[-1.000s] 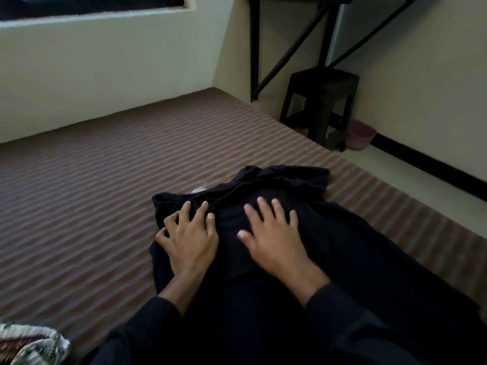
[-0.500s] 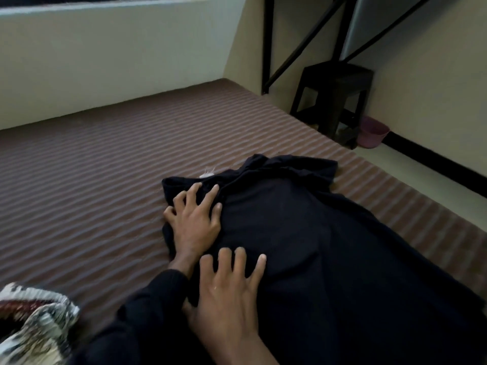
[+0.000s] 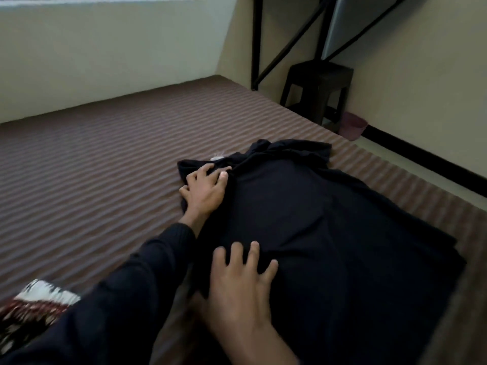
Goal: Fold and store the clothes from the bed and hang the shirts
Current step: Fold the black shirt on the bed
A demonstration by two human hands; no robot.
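A garment (image 3: 329, 233) lies spread on the bed (image 3: 105, 159), toward its right side. The left hand (image 3: 204, 192) rests on the garment's far left corner, the right hand (image 3: 237, 288) on its near left edge. A patterned cloth (image 3: 34, 306) lies at the near left. Beyond the bed's right edge stands a stool (image 3: 316, 90), with a small bin (image 3: 353, 126) just to its right on the floor.

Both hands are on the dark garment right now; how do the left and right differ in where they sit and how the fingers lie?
The left hand rests near the collar end of the dark garment, fingers bent into the fabric; the right hand lies nearer the camera with fingers spread flat. Both touch the same garment on the striped bed.
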